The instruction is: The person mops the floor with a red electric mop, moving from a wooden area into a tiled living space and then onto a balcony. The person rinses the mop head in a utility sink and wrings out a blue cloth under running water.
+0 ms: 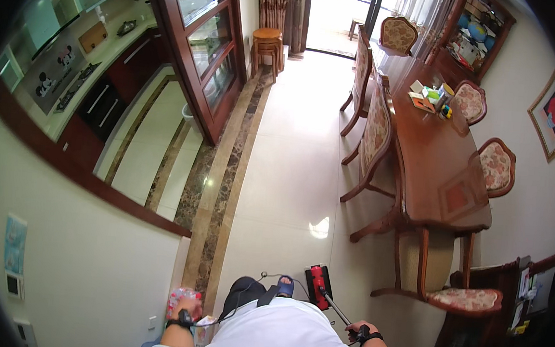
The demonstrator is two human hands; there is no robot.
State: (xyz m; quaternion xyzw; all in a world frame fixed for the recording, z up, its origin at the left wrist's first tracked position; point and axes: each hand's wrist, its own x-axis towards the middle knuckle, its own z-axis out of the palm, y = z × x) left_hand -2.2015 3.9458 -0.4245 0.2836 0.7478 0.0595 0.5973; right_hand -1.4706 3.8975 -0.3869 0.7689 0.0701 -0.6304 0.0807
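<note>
My right hand (pixel 362 329) is closed around the handle of a floor sweeper, whose metal pole (pixel 337 310) slants down to a red and black head (pixel 317 287) on the pale tiles. My left hand (pixel 187 307) is beside my body at the lower left, over a red and white patterned item (pixel 184 296); whether it grips anything cannot be made out. Both wrists wear black straps with small devices, and a dark cable runs across my front. A foot in a blue slipper (pixel 286 286) shows just left of the sweeper head.
A wooden dining table (pixel 447 187) with upholstered chairs (pixel 376 132) stands on the right, small items on its top. Stacked stools (pixel 268 35) are by the curtain ahead. A glazed wooden door (pixel 209 46) and the kitchen lie left. A chair (pixel 463 299) juts out near right.
</note>
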